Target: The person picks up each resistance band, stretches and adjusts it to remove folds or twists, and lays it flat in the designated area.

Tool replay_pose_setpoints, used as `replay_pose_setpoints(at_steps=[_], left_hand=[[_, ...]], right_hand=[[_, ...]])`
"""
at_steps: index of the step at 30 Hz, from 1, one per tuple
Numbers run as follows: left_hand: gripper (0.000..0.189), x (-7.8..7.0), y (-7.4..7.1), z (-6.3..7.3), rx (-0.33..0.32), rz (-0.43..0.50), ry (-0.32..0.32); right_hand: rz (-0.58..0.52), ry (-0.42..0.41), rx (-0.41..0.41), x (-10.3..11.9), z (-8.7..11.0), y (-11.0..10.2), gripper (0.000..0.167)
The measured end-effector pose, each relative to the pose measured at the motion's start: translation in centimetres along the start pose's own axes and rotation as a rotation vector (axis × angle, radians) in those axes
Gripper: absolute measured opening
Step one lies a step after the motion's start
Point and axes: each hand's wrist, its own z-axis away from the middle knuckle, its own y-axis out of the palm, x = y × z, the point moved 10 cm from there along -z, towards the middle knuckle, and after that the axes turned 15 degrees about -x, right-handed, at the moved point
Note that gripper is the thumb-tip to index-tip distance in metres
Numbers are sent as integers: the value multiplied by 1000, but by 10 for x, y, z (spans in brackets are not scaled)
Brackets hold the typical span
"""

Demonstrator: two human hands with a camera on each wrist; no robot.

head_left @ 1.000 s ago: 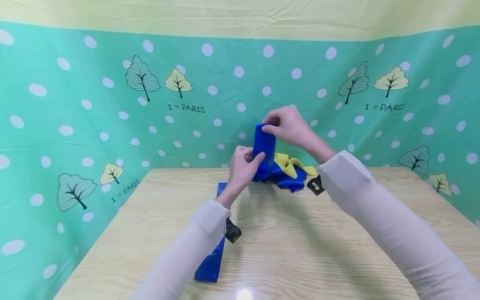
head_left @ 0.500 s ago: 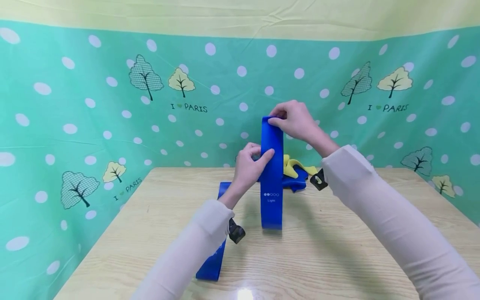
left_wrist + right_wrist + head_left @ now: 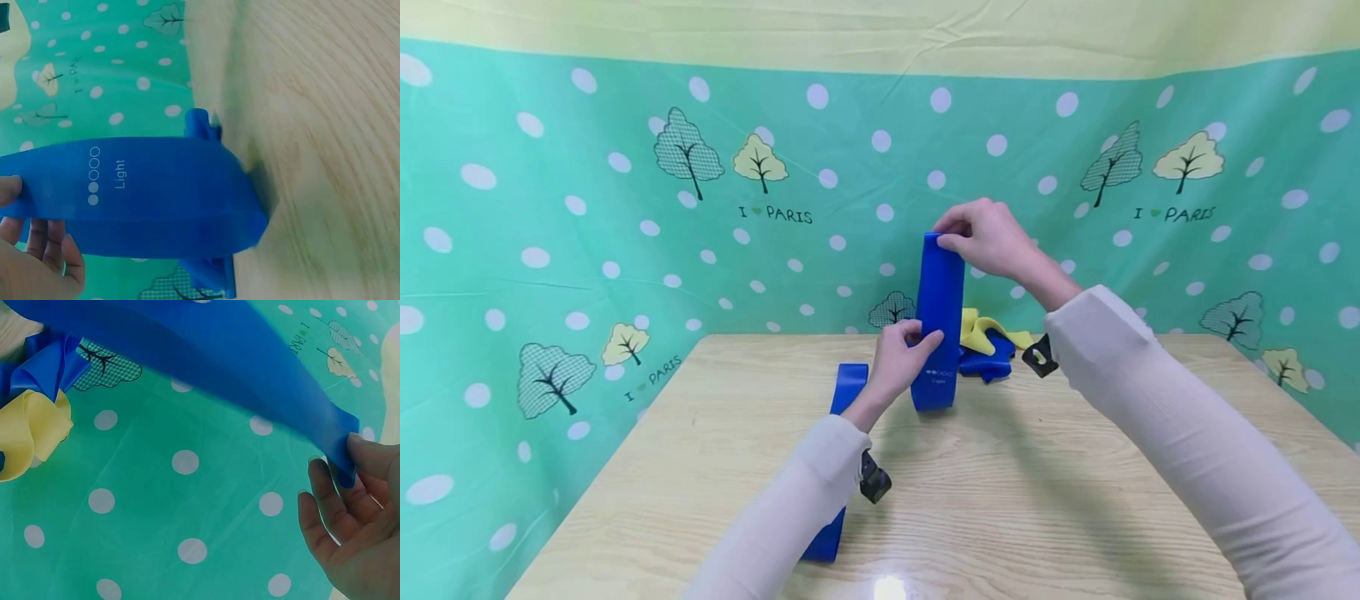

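A blue resistance band (image 3: 940,292) hangs upright as a long loop above the table, with "Light" printed on its lower part. My right hand (image 3: 988,237) pinches its top end between thumb and fingers, as the right wrist view also shows. Lower down, my left hand (image 3: 898,358) holds the band's left edge, the thumb in front and the other fingers behind. Up close in the left wrist view, the two layers of the band (image 3: 156,181) lie slightly apart near the bottom fold.
Another blue band (image 3: 850,383) lies lengthwise on the wooden table (image 3: 737,433), partly under my left forearm. At the back, a yellow band (image 3: 981,331) sits crumpled with blue bands (image 3: 988,364). A patterned green cloth (image 3: 820,275) hangs behind.
The band was raised and its lower part dropped into view as a long loop. My right hand rose slightly; my left hand then slid down along the band, whose bottom end swung back.
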Motion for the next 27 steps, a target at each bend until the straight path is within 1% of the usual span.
replay_pose_setpoints(at_steps=[6, 10, 12, 15, 18, 22, 24, 27], left_hand=[[40, 13, -1, 4, 21, -1, -49], [38, 21, 4, 9, 66, -45, -78], [37, 26, 7, 12, 93, -69, -109], [34, 33, 10, 16, 117, -84, -148], [28, 37, 11, 17, 126, -109, -156], [21, 43, 12, 21, 142, -133, -180], [24, 47, 13, 23, 158, -134, -198], [34, 55, 15, 28, 191, -144, -234]], right_hand=[[-8, 7, 26, 2, 1, 4, 22], [5, 22, 41, 0, 3, 7, 23], [25, 35, 57, -2, 5, 8, 25], [64, 58, 100, -5, 8, 11, 26], [92, 92, 148, -10, 11, 13, 21], [112, 112, 193, -13, 15, 15, 10], [110, 107, 197, -12, 15, 16, 8], [87, 104, 181, -10, 13, 14, 8]])
